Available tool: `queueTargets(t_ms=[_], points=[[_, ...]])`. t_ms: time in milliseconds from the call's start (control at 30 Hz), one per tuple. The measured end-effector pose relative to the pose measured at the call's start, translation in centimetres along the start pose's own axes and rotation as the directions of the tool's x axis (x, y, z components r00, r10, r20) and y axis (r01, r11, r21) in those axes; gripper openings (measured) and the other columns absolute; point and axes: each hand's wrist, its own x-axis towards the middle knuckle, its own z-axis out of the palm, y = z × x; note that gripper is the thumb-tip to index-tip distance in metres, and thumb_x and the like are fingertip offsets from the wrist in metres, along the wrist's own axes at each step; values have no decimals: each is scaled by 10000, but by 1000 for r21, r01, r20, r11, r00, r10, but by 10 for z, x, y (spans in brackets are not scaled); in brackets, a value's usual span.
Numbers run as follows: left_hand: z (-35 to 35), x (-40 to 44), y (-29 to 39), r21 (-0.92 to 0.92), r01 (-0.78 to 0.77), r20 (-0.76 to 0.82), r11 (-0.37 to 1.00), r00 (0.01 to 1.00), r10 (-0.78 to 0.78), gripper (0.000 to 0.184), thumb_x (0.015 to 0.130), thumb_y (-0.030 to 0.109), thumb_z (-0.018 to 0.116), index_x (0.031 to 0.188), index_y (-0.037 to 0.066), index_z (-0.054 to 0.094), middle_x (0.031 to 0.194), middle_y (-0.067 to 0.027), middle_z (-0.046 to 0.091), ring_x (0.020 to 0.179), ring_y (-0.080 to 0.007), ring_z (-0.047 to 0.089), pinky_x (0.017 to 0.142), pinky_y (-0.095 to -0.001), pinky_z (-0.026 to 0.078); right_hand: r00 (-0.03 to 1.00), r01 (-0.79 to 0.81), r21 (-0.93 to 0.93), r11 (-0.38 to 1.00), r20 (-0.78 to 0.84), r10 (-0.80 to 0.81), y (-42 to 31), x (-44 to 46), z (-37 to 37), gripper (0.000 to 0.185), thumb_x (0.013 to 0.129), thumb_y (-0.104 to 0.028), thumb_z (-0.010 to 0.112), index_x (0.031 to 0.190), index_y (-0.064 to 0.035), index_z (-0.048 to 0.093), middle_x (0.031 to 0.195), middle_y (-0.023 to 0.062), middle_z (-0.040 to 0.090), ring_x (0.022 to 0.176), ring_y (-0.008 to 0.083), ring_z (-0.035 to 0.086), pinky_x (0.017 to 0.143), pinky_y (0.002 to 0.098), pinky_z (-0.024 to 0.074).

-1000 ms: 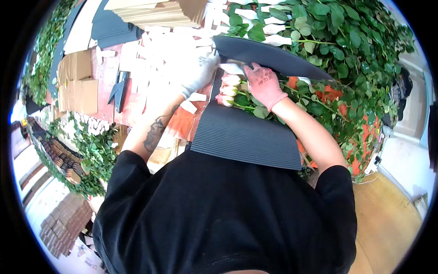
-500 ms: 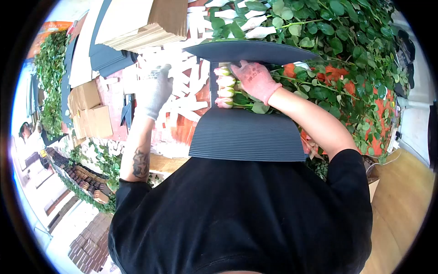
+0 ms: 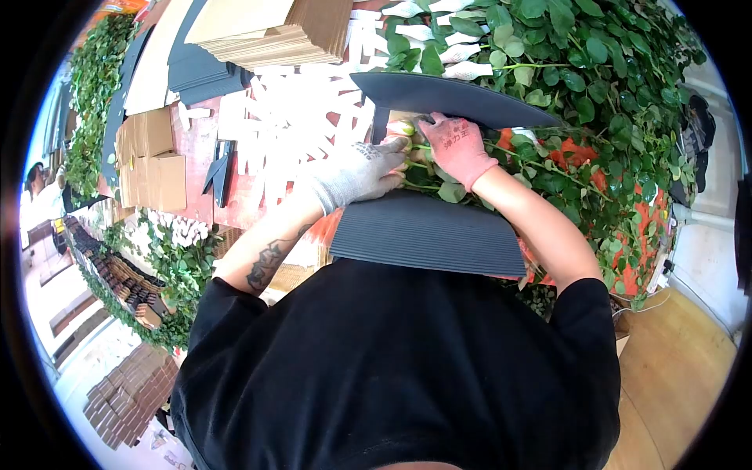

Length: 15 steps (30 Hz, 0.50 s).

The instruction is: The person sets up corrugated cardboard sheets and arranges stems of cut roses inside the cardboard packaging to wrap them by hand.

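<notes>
My left hand (image 3: pixel 359 171), in a grey-white glove, lies over a row of pink and pale green roses (image 3: pixel 405 128), its fingers bent around their heads and hiding most of them. In a pink glove, my right hand (image 3: pixel 457 149) is closed on the stems just behind the heads. The roses lie on a sheet of dark corrugated cardboard (image 3: pixel 427 235). One flap of it rises beyond my hands, and the ribbed near flap rests against my black shirt.
White paper strips (image 3: pixel 290 117) cover the table's middle. A cardboard stack (image 3: pixel 270 31) stands at the back, with black sheets (image 3: pixel 207 78) beside it. A black stapler-like tool (image 3: pixel 222 174) lies left. Leafy rose stems (image 3: pixel 580 70) heap up on the right. Brown boxes (image 3: pixel 153 160) stand left.
My left hand has moved right from above the white strips onto the rose heads. My right hand stays by the stems, shifting slightly. The whole view has moved a little.
</notes>
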Motion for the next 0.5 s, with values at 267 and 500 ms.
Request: queueTargets(t_ms=[267, 500], points=[[2, 16, -1, 206, 108, -178, 973, 981, -71, 468, 828, 265, 576, 1252, 74, 521, 1246, -153, 536, 991, -307, 604, 839, -383, 485, 990, -36, 127, 991, -132, 53, 9, -17, -57, 327, 801, -128, 524, 1121, -107, 585, 1016, 125, 639, 889, 279, 633, 747, 389, 511], [9, 11, -3, 230, 35, -287, 973, 957, 33, 494, 802, 271, 574, 1253, 77, 518, 1384, -123, 414, 959, -333, 612, 889, -414, 448, 972, -50, 812, 581, -94, 214, 41, -71, -228, 422, 762, -307, 664, 1028, 19, 629, 1010, 141, 651, 911, 263, 644, 815, 321, 489]])
